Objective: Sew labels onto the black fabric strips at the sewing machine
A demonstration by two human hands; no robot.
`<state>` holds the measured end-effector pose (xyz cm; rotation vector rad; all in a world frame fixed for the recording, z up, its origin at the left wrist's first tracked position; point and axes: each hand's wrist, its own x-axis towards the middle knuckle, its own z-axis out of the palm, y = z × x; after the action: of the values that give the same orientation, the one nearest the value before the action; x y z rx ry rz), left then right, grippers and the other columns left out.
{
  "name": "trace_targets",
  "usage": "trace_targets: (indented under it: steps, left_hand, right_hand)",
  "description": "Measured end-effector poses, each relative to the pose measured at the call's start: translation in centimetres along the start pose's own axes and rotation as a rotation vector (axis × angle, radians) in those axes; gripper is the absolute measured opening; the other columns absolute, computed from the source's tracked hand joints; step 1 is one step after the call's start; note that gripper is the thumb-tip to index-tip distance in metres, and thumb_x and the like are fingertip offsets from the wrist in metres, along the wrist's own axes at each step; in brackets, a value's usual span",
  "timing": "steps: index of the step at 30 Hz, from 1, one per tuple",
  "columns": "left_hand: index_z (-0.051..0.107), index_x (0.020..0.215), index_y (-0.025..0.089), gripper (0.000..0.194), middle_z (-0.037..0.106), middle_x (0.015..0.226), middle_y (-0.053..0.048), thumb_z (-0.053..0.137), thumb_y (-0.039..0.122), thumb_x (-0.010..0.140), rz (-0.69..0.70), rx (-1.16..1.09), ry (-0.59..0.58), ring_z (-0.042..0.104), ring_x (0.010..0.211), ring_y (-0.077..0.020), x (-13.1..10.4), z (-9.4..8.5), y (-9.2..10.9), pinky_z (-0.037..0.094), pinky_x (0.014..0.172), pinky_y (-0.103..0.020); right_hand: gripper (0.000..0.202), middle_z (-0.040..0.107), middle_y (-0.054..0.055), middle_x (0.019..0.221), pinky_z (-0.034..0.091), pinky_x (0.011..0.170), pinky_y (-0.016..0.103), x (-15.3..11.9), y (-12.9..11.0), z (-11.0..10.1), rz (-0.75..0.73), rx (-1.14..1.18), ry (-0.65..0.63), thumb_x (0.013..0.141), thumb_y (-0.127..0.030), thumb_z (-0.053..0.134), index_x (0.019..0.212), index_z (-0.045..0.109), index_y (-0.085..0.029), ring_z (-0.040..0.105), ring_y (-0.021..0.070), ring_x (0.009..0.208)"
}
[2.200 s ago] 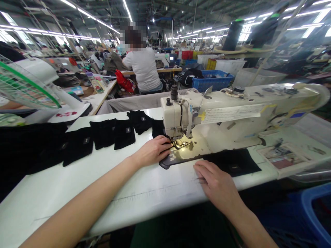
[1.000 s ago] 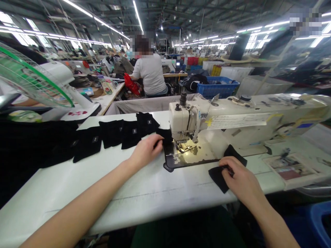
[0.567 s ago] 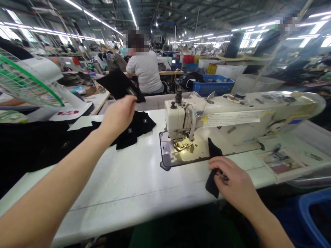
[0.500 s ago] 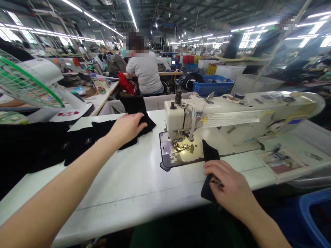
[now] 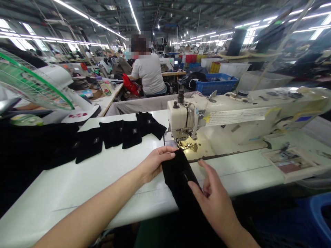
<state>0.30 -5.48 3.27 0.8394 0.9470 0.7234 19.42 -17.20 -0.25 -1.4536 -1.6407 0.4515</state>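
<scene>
A black fabric piece [image 5: 178, 179] with a small dark label hangs over the table's front edge, before the sewing machine [image 5: 181, 113]. My left hand [image 5: 153, 165] pinches its upper left corner between thumb and fingers, just left of the presser foot [image 5: 187, 144]. On its right edge, by the label, my right hand [image 5: 216, 196] presses its thumb, with the index finger stretched toward the machine. The other right fingers curl under and are partly hidden. The fabric's lower end drops into the dark at my lap.
Several black labelled pieces [image 5: 131, 134] lie overlapping in a row at left on the white table [image 5: 124, 172]. A fan [image 5: 59, 77] stands behind them. At right are a small parts tray [image 5: 289, 160] and a blue basket [image 5: 317, 213]. A person [image 5: 150, 72] sits ahead.
My left hand has come back from the far pieces toward me. A labelled black piece is now between both hands, and the small black strip under my right hand no longer shows separately.
</scene>
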Motion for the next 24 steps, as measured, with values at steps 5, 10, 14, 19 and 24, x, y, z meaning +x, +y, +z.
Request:
trace_targets:
  steps: [5,10,14,19,24]
  left_hand:
    - [0.075,0.097,0.018,0.032,0.077,0.096,-0.005,0.084,0.02,0.066,0.158,0.118,0.029,0.071,0.085,-0.0178,1.1,-1.6,1.3,0.057,0.082,-0.032]
    - [0.077,0.098,0.019,0.032,0.078,0.099,-0.005,0.082,0.024,0.067,0.212,0.41,0.086,0.07,0.096,-0.023,3.0,-2.5,1.8,0.052,0.093,-0.04]
    - [0.079,0.088,0.02,0.024,0.078,0.093,-0.003,0.083,0.031,0.068,0.19,0.541,0.093,0.069,0.093,-0.0224,4.0,-2.2,2.1,0.051,0.093,-0.038]
    - [0.077,0.077,0.02,0.005,0.073,0.077,0.0,0.075,0.024,0.074,0.288,0.776,0.187,0.067,0.077,-0.0195,5.6,-2.2,1.5,0.052,0.081,-0.034]
    - [0.076,0.087,0.02,0.008,0.069,0.09,-0.005,0.069,0.017,0.083,0.709,1.269,0.207,0.063,0.089,-0.0232,6.1,-1.7,-0.1,0.051,0.083,-0.038]
  right_hand:
    - [0.035,0.076,0.005,0.085,0.059,0.074,0.031,-0.7,0.9,0.0,0.393,0.379,-0.299,0.093,-0.047,0.057,0.101,0.075,-0.019,0.072,0.0223,0.082]
    - [0.037,0.075,0.004,0.084,0.058,0.07,0.029,-1.7,0.6,0.6,0.361,0.285,-0.176,0.091,-0.046,0.058,0.115,0.072,-0.021,0.071,0.0209,0.075]
    - [0.035,0.066,-0.002,0.067,0.053,0.057,0.025,-2.0,0.9,1.1,0.316,0.217,-0.171,0.093,-0.042,0.057,0.12,0.062,-0.02,0.063,0.0164,0.057]
    - [0.016,0.069,0.0,0.076,0.052,0.059,0.022,-2.6,1.4,1.3,0.226,0.189,-0.262,0.097,-0.036,0.053,0.1,0.062,-0.022,0.066,0.0157,0.065]
    - [0.018,0.064,-0.001,0.074,0.053,0.059,0.023,-2.5,1.2,0.7,0.089,0.119,-0.261,0.098,-0.03,0.053,0.106,0.068,-0.024,0.064,0.0149,0.063]
